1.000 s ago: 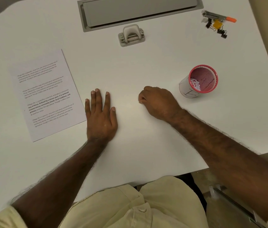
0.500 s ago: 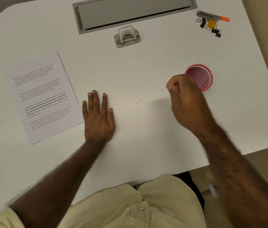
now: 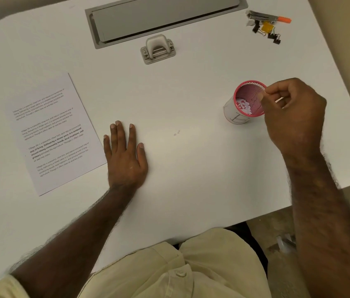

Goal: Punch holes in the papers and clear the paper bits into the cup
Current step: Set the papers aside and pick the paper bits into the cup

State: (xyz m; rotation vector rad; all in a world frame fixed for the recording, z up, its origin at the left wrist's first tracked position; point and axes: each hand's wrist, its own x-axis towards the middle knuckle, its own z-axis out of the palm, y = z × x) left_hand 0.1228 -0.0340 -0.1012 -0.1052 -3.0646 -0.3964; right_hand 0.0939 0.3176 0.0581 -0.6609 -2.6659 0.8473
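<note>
A pink mesh cup (image 3: 247, 89) stands right of centre on the white table (image 3: 191, 173), with white paper bits inside it. My right hand (image 3: 294, 112) hovers at the cup's right rim, thumb and fingertips pinched together over the opening; I cannot see what they hold. My left hand (image 3: 125, 155) lies flat on the table, fingers spread, holding nothing. A printed paper sheet (image 3: 51, 134) lies just left of it. Two small paper bits (image 3: 176, 133) rest on the table between my hands. The grey hole punch (image 3: 158, 49) sits at the back centre.
A grey metal cable flap (image 3: 165, 16) is set into the table's far edge behind the punch. Binder clips and an orange-tipped tool (image 3: 266, 24) lie at the back right. The table's right edge runs close past the cup.
My right hand rose from the table centre and moved right to the cup's rim with fingers pinched. Two bits stayed where it had been. The left hand has not moved.
</note>
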